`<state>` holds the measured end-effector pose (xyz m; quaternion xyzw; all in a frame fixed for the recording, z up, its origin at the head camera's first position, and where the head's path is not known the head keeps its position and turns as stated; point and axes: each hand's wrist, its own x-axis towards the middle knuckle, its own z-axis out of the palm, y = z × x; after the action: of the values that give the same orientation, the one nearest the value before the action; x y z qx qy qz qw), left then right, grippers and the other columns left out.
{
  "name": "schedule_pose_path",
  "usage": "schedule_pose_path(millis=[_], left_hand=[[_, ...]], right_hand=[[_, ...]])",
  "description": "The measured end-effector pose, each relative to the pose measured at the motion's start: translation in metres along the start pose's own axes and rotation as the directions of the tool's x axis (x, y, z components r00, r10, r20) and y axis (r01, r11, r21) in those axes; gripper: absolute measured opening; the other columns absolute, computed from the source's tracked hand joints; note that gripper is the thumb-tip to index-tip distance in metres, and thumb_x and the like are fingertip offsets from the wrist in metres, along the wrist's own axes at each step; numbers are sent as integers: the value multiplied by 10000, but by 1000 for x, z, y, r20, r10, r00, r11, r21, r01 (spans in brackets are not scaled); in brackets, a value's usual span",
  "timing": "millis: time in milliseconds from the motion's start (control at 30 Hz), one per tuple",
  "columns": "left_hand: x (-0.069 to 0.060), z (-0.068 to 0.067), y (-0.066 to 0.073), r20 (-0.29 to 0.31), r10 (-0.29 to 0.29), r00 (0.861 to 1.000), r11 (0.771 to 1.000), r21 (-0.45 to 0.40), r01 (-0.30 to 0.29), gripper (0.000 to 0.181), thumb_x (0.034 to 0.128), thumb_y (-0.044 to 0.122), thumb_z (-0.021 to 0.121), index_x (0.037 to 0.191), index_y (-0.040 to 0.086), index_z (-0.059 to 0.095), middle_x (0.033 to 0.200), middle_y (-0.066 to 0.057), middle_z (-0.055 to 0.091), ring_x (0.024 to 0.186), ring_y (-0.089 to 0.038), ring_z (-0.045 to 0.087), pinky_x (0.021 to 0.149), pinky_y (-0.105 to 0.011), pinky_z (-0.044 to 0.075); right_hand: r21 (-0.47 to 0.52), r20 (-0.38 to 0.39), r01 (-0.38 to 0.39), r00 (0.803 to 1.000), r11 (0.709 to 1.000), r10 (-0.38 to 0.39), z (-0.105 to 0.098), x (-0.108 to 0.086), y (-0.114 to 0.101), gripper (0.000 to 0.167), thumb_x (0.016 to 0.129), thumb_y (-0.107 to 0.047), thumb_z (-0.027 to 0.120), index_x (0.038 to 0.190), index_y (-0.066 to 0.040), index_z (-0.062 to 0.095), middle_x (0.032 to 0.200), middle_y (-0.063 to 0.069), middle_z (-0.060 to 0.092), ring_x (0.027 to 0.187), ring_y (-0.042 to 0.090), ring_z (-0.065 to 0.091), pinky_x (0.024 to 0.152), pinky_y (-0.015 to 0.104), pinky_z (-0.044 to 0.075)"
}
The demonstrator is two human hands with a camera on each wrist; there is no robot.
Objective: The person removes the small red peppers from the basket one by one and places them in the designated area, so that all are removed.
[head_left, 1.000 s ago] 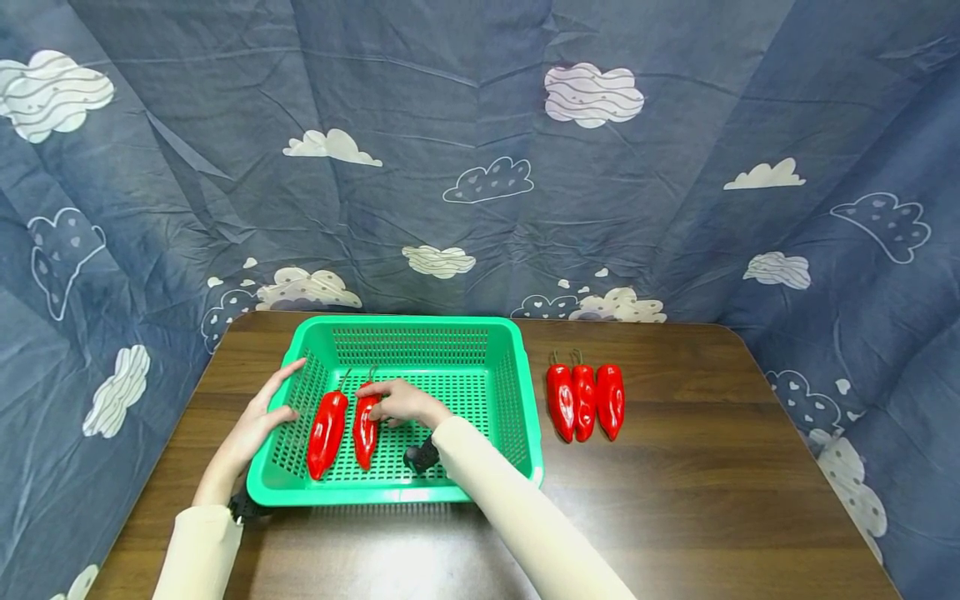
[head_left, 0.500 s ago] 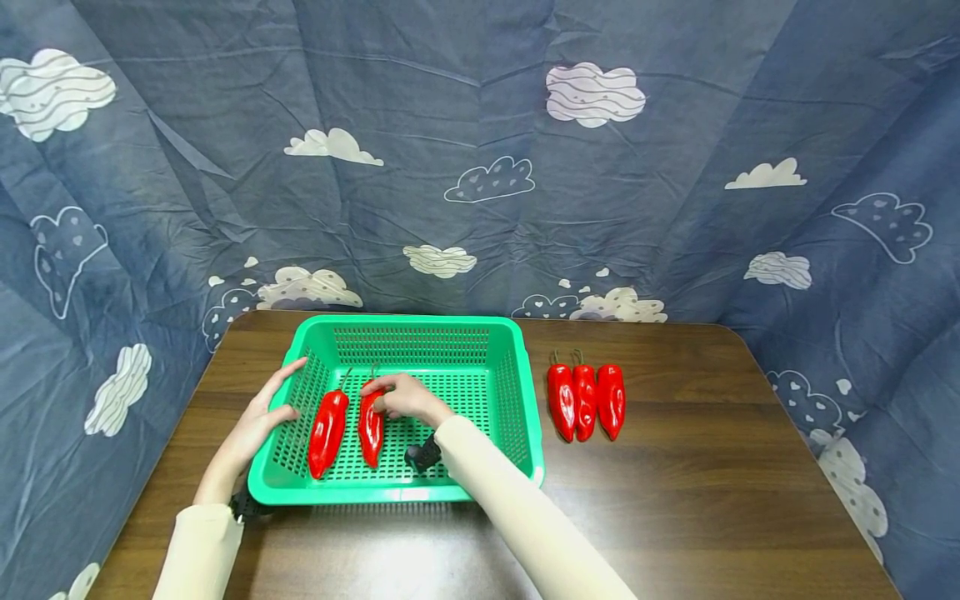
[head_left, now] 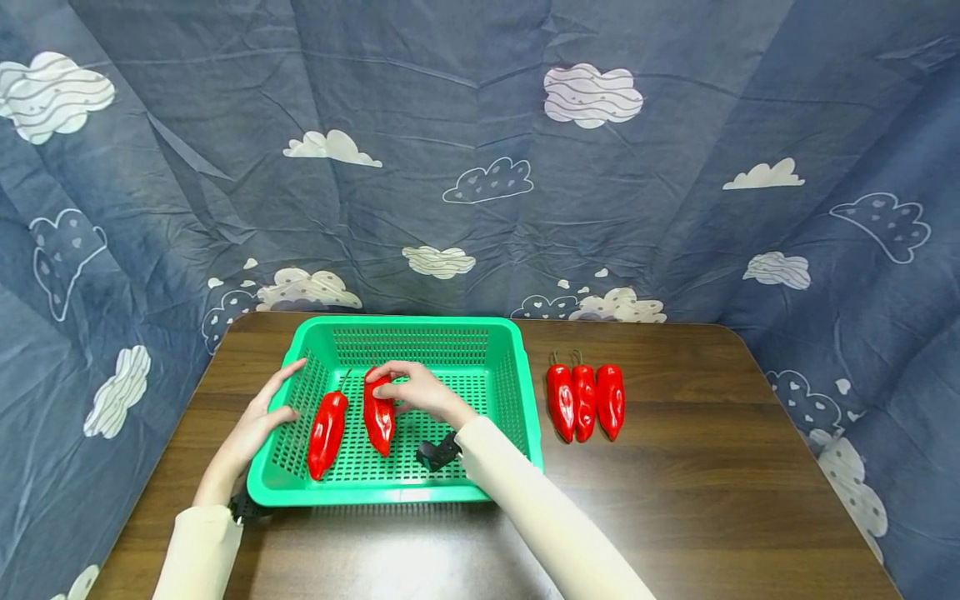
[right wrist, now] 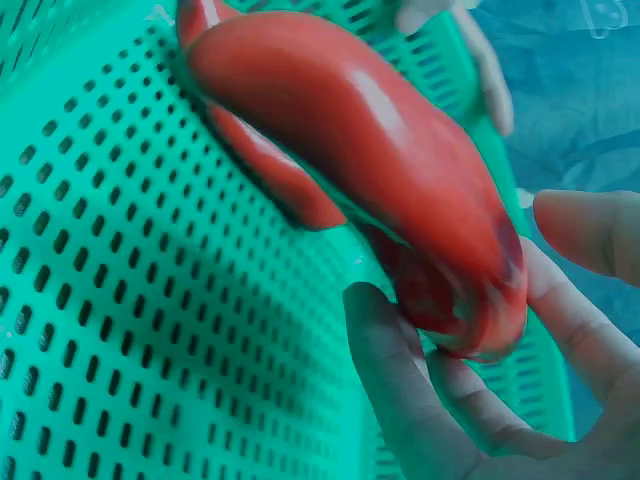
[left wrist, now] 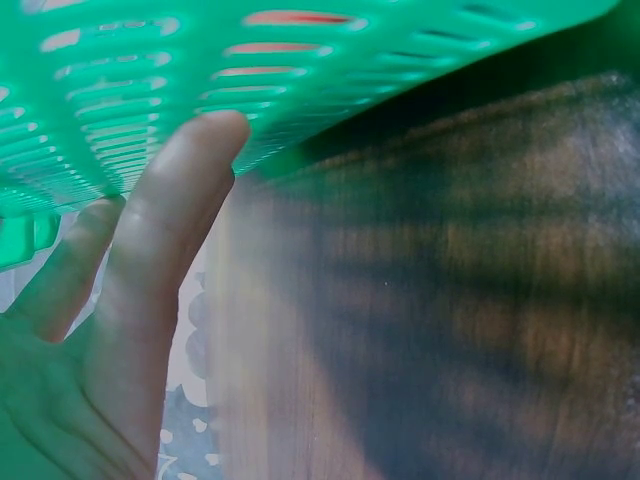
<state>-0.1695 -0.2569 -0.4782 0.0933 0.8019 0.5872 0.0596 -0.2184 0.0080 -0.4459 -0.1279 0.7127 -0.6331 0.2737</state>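
Pinching a pepper [head_left: 380, 425] by its broad twelve-o'clock end (sensible: likely light, firm, slippery), the right grip [head_left: 422, 391] holds it inside the basket [head_left: 337, 497]; left grip [head_left: 253, 423], fingers straight, at nine o'clock.

backdrop [head_left: 495, 233]: blue-grey, creased, cloud-printed | table [head_left: 712, 467]: brown, wood-grained, glare in front
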Motion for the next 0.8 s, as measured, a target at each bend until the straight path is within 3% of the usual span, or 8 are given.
schedule_pose_path(millis=[533,800], left_hand=[[-1,0,2,3,-24,1000,1000,-10,25,788,805,-40,503,1524,135,230,1567,-136,132,1371,-371,135,1018,-628,159],[-1,0,2,3,-29,1000,1000,-11,29,786,812,-44,499,1527,138,225,1567,-133,134,1363,-366,166,1011,-603,192]], right_hand=[[90,-47,83,996,992,-79,-25,-18,-16,314,855,-11,624,1166,21,588,1154,140,519,857,235,615,739,452,535],[82,-65,128,990,988,-123,-36,-30,-25,316,873,-13,607,1186,7,574,1152,130,522,854,226,599,761,464,524]])
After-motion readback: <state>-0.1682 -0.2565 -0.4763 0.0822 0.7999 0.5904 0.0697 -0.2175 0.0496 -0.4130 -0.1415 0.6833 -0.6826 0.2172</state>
